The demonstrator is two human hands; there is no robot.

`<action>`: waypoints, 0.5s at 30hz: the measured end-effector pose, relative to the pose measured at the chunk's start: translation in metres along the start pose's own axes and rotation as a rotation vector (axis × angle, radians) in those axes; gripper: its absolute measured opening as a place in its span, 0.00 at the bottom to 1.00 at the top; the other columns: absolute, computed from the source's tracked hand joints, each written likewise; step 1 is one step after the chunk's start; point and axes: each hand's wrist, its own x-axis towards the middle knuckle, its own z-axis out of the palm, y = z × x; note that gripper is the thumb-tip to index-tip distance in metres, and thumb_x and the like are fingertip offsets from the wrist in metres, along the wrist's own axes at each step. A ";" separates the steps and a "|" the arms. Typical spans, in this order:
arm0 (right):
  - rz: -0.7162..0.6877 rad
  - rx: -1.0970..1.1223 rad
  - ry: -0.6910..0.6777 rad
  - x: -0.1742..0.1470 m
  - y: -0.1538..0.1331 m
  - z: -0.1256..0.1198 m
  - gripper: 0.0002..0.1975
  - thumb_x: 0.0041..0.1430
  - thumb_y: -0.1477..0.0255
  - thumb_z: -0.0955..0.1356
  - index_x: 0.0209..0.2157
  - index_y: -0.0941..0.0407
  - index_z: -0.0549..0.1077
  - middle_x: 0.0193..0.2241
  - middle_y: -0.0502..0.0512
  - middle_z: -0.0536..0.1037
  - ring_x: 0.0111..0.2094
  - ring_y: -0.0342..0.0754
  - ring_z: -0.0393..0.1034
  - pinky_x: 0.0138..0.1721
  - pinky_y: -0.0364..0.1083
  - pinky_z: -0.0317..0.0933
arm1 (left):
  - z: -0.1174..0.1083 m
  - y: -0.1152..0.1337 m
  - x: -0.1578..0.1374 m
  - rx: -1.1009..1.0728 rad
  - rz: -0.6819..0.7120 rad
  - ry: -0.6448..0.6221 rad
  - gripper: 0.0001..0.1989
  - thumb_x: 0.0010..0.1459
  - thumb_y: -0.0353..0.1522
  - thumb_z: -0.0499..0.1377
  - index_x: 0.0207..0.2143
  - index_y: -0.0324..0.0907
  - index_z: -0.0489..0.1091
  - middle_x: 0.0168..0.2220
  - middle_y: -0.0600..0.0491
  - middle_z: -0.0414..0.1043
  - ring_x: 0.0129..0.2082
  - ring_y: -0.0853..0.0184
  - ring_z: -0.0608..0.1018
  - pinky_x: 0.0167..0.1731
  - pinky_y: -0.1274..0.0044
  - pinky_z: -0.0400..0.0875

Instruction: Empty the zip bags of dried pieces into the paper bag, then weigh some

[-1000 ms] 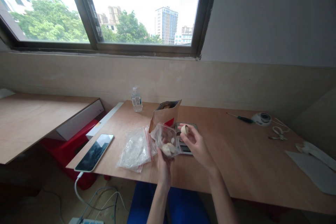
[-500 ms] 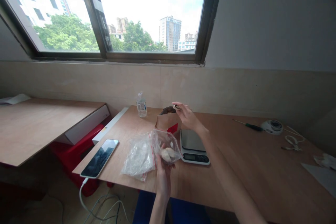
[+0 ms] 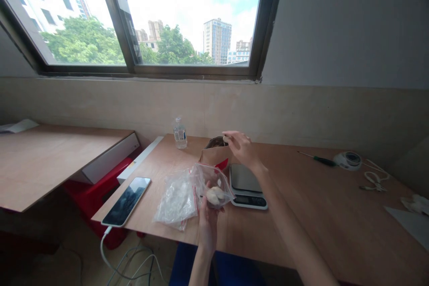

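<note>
My left hand [image 3: 209,221] holds up a clear zip bag [image 3: 204,174] with a few pale, rounded dried mushrooms [image 3: 215,195] inside; its mouth gapes. Pinched in the fingertips of my right hand [image 3: 243,148] is another small pale dried mushroom [image 3: 226,139], above the brown paper bag [image 3: 211,156]. That paper bag stands open, with a red patch on its front and dark contents I cannot make out clearly. Just right of it lies a kitchen scale [image 3: 250,201], partly covered by my right forearm. More clear zip bags [image 3: 176,199] lie flat to the left.
A plastic bottle [image 3: 180,134] stands near the wall. The phone [image 3: 126,201] at the left edge has a white cable [image 3: 104,243] plugged in. On the right lie a screwdriver [image 3: 323,161], a white dome camera [image 3: 347,161] and a coiled cord [image 3: 374,182].
My right hand has shifted slightly right at the paper bag's mouth, and the mushroom in its fingers is turned differently. My left hand keeps holding the zip bag in nearly the same place.
</note>
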 end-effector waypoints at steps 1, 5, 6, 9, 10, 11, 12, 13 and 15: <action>-0.021 0.014 -0.017 -0.001 0.001 0.000 0.14 0.64 0.68 0.58 0.43 0.52 0.72 0.47 0.55 0.73 0.50 0.49 0.64 0.54 0.51 0.53 | 0.000 0.000 0.000 -0.007 -0.004 -0.002 0.25 0.57 0.45 0.53 0.55 0.46 0.63 0.50 0.49 0.67 0.39 0.67 0.71 0.31 0.79 0.66; -0.036 0.024 -0.048 -0.007 0.005 0.002 0.18 0.64 0.65 0.56 0.35 0.54 0.75 0.51 0.57 0.69 0.53 0.50 0.62 0.55 0.51 0.53 | -0.001 0.000 -0.001 -0.012 -0.017 0.004 0.23 0.57 0.43 0.53 0.54 0.47 0.63 0.50 0.49 0.67 0.39 0.67 0.71 0.31 0.78 0.66; -0.036 0.028 -0.038 -0.009 0.003 0.002 0.18 0.64 0.64 0.56 0.36 0.54 0.75 0.52 0.58 0.68 0.54 0.51 0.61 0.55 0.51 0.53 | -0.001 0.000 -0.002 -0.008 -0.015 0.005 0.23 0.57 0.42 0.54 0.54 0.47 0.64 0.50 0.49 0.68 0.39 0.67 0.72 0.31 0.78 0.66; -0.019 0.063 0.057 -0.013 -0.009 -0.004 0.17 0.64 0.65 0.57 0.38 0.54 0.74 0.52 0.58 0.67 0.54 0.52 0.59 0.56 0.52 0.53 | 0.000 0.001 -0.001 0.022 0.008 0.001 0.24 0.55 0.40 0.57 0.54 0.46 0.64 0.51 0.47 0.67 0.40 0.65 0.72 0.32 0.78 0.67; 0.004 0.097 0.098 -0.015 -0.015 -0.007 0.16 0.63 0.65 0.57 0.38 0.54 0.74 0.50 0.58 0.68 0.53 0.52 0.61 0.55 0.52 0.53 | -0.001 0.001 -0.001 0.039 0.017 0.000 0.24 0.54 0.39 0.58 0.54 0.46 0.64 0.52 0.47 0.67 0.42 0.63 0.73 0.32 0.77 0.67; 0.036 0.147 0.118 -0.017 -0.021 -0.011 0.15 0.63 0.66 0.58 0.38 0.54 0.74 0.48 0.58 0.70 0.51 0.51 0.63 0.54 0.52 0.55 | -0.001 0.001 0.000 0.061 0.025 0.001 0.25 0.53 0.39 0.59 0.54 0.45 0.63 0.52 0.46 0.66 0.43 0.62 0.73 0.33 0.77 0.67; 0.071 0.212 0.093 -0.020 -0.027 -0.015 0.15 0.63 0.66 0.58 0.38 0.54 0.73 0.44 0.58 0.72 0.48 0.50 0.66 0.51 0.51 0.58 | -0.003 -0.001 0.001 0.087 0.031 0.004 0.26 0.53 0.38 0.59 0.55 0.46 0.63 0.53 0.46 0.66 0.45 0.61 0.72 0.35 0.76 0.68; 0.100 0.289 0.011 -0.023 -0.032 -0.020 0.14 0.62 0.66 0.58 0.38 0.54 0.73 0.40 0.56 0.74 0.44 0.49 0.68 0.48 0.49 0.61 | -0.004 -0.002 0.002 0.115 0.034 0.007 0.27 0.52 0.38 0.60 0.55 0.46 0.63 0.53 0.47 0.66 0.48 0.60 0.71 0.37 0.76 0.68; 0.128 0.423 -0.260 -0.030 -0.038 -0.027 0.13 0.61 0.66 0.60 0.38 0.55 0.73 0.35 0.53 0.76 0.37 0.47 0.71 0.40 0.46 0.64 | -0.006 -0.007 0.004 0.173 0.038 0.022 0.28 0.51 0.37 0.62 0.55 0.49 0.62 0.54 0.48 0.65 0.52 0.59 0.69 0.43 0.75 0.67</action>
